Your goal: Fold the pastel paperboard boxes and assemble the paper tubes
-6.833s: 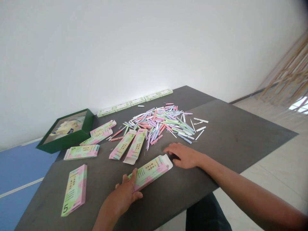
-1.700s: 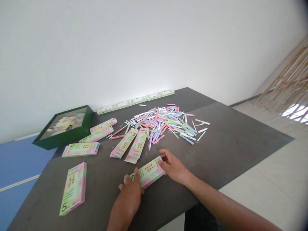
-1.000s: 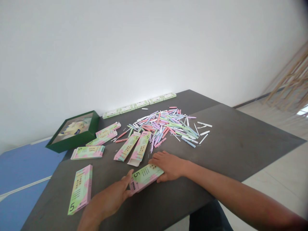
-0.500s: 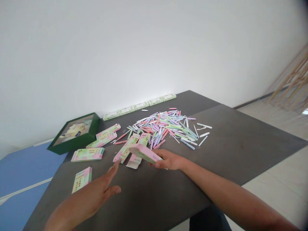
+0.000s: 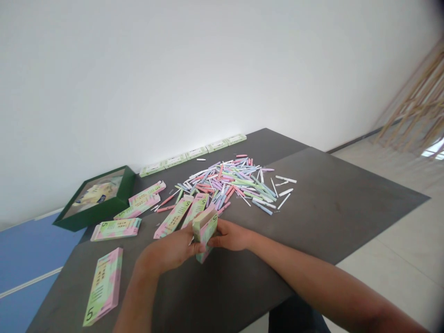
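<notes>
A small pink-and-green carton marked 5 (image 5: 207, 230) is tilted upright between both hands above the table's near part. My left hand (image 5: 172, 252) closes on its left side, with the thumb across the lower front. On the right side, my right hand (image 5: 229, 235) grips it with the thumb on the front face. Just behind lie two similar cartons, one pink-and-green carton (image 5: 174, 217) partly covered by my left hand and a second carton (image 5: 196, 208) beside it. Beyond them spreads a heap of pastel pens (image 5: 236, 182). The fingers behind the held carton are hidden.
At left, a green box (image 5: 93, 199) holds a plastic-wrapped item. Several cartons lie near it, including a flat carton (image 5: 116, 229) and a nearer carton (image 5: 104, 286). Pale green boxes (image 5: 196, 153) line the wall. The dark table (image 5: 329, 199) ends at right over a tiled floor.
My left hand has moved right and taken hold of the carton in my right hand. The carton has turned from lying lengthwise to tilted upright. The view has shifted slightly.
</notes>
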